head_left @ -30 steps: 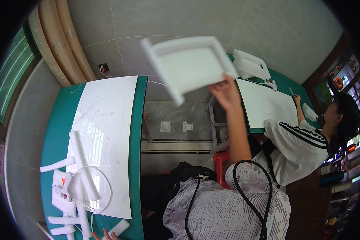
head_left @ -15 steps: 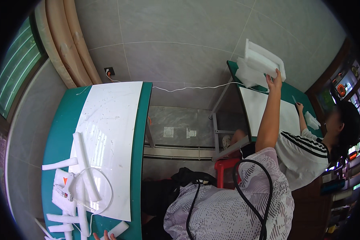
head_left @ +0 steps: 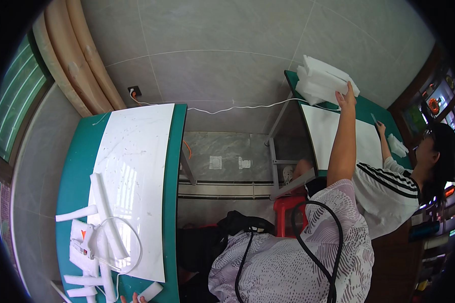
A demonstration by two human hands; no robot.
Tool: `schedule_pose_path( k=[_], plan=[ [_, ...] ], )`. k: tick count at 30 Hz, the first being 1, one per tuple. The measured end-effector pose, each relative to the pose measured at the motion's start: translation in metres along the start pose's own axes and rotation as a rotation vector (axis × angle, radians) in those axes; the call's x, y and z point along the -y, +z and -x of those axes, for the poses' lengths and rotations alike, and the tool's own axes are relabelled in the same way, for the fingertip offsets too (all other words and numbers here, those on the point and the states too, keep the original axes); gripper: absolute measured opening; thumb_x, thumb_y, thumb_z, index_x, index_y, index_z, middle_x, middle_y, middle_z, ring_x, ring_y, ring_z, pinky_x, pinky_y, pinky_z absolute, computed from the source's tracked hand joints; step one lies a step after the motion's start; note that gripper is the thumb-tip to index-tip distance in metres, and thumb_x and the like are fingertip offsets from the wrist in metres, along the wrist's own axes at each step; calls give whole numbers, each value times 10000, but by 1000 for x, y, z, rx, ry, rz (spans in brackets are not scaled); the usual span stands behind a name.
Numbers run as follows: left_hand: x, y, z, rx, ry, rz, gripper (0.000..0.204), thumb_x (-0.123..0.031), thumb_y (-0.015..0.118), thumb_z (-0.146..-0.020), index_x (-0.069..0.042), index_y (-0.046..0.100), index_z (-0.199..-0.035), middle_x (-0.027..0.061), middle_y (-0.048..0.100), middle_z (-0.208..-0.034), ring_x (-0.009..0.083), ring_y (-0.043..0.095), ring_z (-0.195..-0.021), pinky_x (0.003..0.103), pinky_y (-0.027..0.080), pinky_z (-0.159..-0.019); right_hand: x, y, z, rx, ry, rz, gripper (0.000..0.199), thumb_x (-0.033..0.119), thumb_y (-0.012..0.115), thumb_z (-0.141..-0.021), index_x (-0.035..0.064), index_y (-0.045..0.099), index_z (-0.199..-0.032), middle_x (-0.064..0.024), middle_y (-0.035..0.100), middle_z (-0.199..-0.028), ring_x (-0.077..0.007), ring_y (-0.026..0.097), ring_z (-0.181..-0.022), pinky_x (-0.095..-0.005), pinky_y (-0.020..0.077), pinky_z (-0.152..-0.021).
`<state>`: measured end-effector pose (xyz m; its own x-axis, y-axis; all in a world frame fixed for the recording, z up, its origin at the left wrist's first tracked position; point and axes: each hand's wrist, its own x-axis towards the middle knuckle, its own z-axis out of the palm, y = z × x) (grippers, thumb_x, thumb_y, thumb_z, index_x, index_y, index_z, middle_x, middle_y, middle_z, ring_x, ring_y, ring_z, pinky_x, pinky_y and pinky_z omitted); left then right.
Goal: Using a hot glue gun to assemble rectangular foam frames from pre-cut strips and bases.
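Observation:
My right hand (head_left: 347,98) is stretched out to the table at the far right. Its thumb and fingers are closed on the near edge of a white foam frame (head_left: 321,70), which rests on other white foam pieces (head_left: 307,90). At the bottom edge my left hand (head_left: 134,299) shows only its fingertips, spread apart beside a short white foam strip (head_left: 150,291). Whether they touch the strip is hard to tell. Further up on the left table lie a long foam strip (head_left: 106,207) and a white glue gun (head_left: 88,241) on a foam block (head_left: 81,257).
A white sheet (head_left: 134,146) covers part of the green left table (head_left: 81,156). A white cord (head_left: 227,109) spans the gap between the tables. At the right table (head_left: 379,116) sits a co-worker (head_left: 389,197) holding a thin tool (head_left: 373,118). A red stool (head_left: 288,212) stands nearby.
The foam frame in my right hand has come down and tipped flatter onto the foam pieces at the back. My left hand has hardly moved.

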<state>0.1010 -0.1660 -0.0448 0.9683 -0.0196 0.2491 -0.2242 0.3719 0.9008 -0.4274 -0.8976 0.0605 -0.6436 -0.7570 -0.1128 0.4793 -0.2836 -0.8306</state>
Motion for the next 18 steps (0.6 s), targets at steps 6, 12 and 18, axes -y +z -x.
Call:
schedule_pose_path(
  k=[6, 12, 18],
  plan=[
    [11, -16, -7, 18, -18, 16, 584, -312, 448, -993, -90, 198, -1471, 177, 359, -1394, 336, 493, -1113, 478, 510, -839, 11, -15, -5, 70, -90, 101, 872, 391, 856, -678, -44, 408, -1287, -252, 401, -1309, -385, 542, -1080, -406, 593, -799],
    [8, -15, -6, -26, 11, 23, 594, -359, 456, -984, -90, 231, -1463, 173, 345, -1408, 327, 443, -1180, 503, 500, -849, 7, 0, 42, -61, -16, 211, 929, 404, 853, -674, -69, 379, -1318, -272, 305, -1393, -359, 440, -1221, -421, 595, -816],
    [-3, 4, -5, -63, -20, -80, 597, -394, 418, -988, -86, 226, -1462, 181, 354, -1394, 347, 481, -1128, 504, 489, -850, 5, -21, 42, -51, -29, 138, 1127, 400, 875, -639, -68, 187, -1400, -291, 266, -1413, -371, 272, -1341, -470, 610, -752]
  ],
)
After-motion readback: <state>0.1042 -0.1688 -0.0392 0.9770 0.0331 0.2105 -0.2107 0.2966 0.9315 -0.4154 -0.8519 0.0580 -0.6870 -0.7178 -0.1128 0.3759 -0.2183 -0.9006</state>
